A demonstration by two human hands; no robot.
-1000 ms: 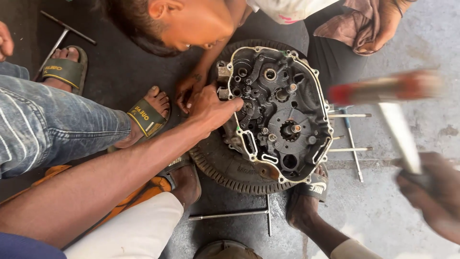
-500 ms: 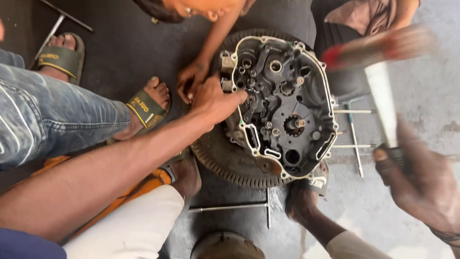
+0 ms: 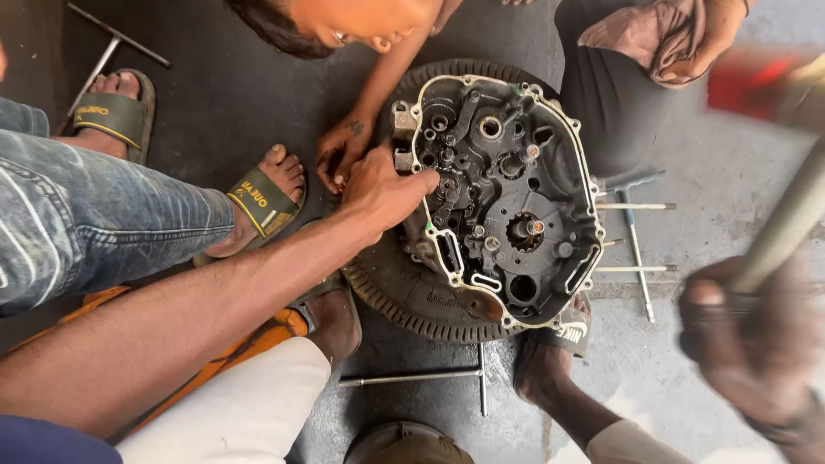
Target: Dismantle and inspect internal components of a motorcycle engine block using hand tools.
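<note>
A dark, greasy engine case with a pale gasket rim lies open on a tyre on the floor. My left hand grips the case's left rim, fingertips reaching in towards the small gears. My right hand, blurred at the lower right, is shut on the pale handle of a hammer-like tool; its red head is a blur at the upper right, away from the case. Another person's hand touches the case's left edge just above mine.
T-handle wrenches lie on the floor at the bottom, to the right of the case and at the top left. Sandalled feet of other people crowd the left side. A foot rests below the case. A person leans in from above.
The tool's red head has swung up and to the right while my right hand stayed low on the right. My left hand has stayed on the case rim.
</note>
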